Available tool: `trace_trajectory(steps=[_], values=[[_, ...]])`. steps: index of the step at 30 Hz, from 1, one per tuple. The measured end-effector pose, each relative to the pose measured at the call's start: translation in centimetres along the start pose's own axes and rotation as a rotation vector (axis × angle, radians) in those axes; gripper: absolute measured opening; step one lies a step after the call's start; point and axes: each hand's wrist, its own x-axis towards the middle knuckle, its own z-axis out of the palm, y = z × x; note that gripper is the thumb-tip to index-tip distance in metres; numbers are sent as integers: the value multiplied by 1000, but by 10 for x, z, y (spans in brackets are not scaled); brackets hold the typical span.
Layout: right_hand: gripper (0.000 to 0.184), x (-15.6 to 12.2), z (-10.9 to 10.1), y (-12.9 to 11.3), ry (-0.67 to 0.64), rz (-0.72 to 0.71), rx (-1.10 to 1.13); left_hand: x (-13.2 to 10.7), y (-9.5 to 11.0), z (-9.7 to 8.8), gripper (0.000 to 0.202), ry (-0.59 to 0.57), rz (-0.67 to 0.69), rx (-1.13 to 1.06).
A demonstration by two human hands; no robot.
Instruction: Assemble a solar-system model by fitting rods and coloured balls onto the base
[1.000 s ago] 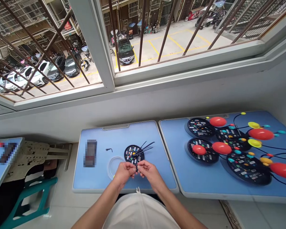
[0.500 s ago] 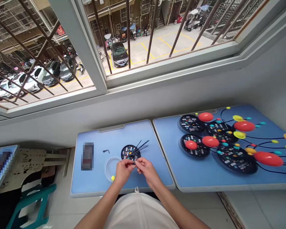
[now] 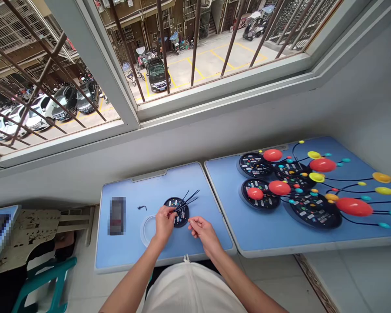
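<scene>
Seen from the person's head, 2 bare forearms reach forward over a pale blue folding bench (image 3: 133,257) set under a barred window. The left hand (image 3: 164,224) is closed in a pinch at the base of 3 or more thin black rods (image 3: 189,200), which fan up and to the right from a small round black disc (image 3: 182,219) dotted with colored marks. The grip seems placed there because the rods meet the disc at that point, though the fingers hide the exact contact. The disc lies flat near the middle of the bench, close to the front edge and within easy reach of both hands.

The right hand (image 3: 203,230) rests just beside the disc's lower right edge, with its fingers loosely curled and slightly open, holding nothing that can be seen. Half a second ago, the 2 hands met at the disc's front edge; now they stand apart, and the left has moved up to the rods.

A clear plastic ring (image 3: 144,231) lies just left of the disc, partly behind the left hand. The small yellow ball seen in it earlier no longer shows. Farther left lie a small black hook-shaped piece (image 3: 142,208) and a blurred, unreadable object (image 3: 117,216). On the next blue bench (image 3: 223,217), larger black discs (image 3: 314,210) with red ovals (image 3: 354,207) and curving wires sit apart from the hands.
</scene>
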Motion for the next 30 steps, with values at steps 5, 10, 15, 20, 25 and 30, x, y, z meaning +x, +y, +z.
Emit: trace_trajectory(steps=[5, 10, 15, 20, 25, 30], values=[[34, 0, 0, -2, 1, 2, -11, 4, -2, -1, 16, -44, 16, 46], [35, 2, 1, -1, -4, 10, -18, 7, -1, -3, 19, -98, 39, 93], [33, 3, 1, -2, -6, 20, -22, 10, -2, -3, 21, -150, 52, 136], [31, 4, 1, -4, -2, 31, -24, 12, -7, -1, 18, -165, 51, 166], [30, 5, 2, -4, -10, 34, -32, 11, -8, 3, 17, -155, 56, 168], [30, 6, 4, -1, -27, 39, -47, 3, -18, -3, 33, -116, 35, 164]])
